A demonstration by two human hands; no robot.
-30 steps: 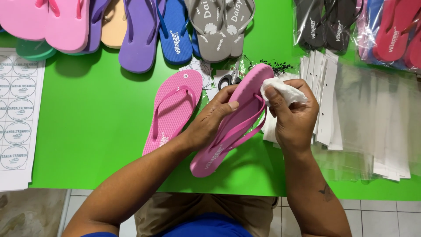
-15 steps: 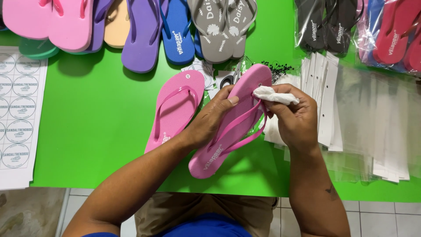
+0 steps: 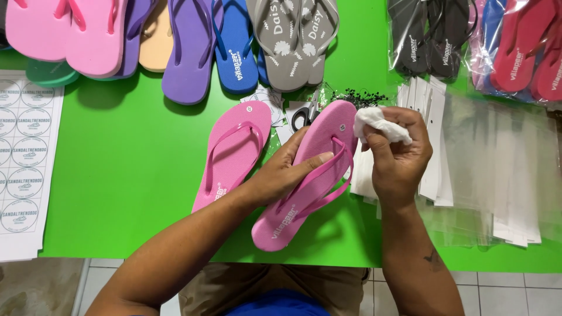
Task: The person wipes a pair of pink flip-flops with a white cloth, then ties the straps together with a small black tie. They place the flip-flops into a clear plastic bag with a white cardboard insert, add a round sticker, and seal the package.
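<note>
My left hand (image 3: 287,169) grips a pink flip-flop (image 3: 293,216) around its middle, thumb across the sole, holding it tilted above the green table (image 3: 129,175). My right hand (image 3: 398,155) is closed on a crumpled white cloth (image 3: 379,124) beside the toe end of that flip-flop. A second pink flip-flop (image 3: 231,155) lies flat on the table just left of the held one.
Black-handled scissors (image 3: 307,114) and small black bits lie behind the flip-flops. Pink, purple, blue and grey flip-flops (image 3: 193,47) line the far edge, bagged pairs (image 3: 468,41) at far right. Clear plastic bags and white cards (image 3: 486,169) lie right; a sticker sheet (image 3: 23,158) left.
The white cloth in my right hand has shifted a little right, off the toe end of the held flip-flop. My left hand keeps the same grip.
</note>
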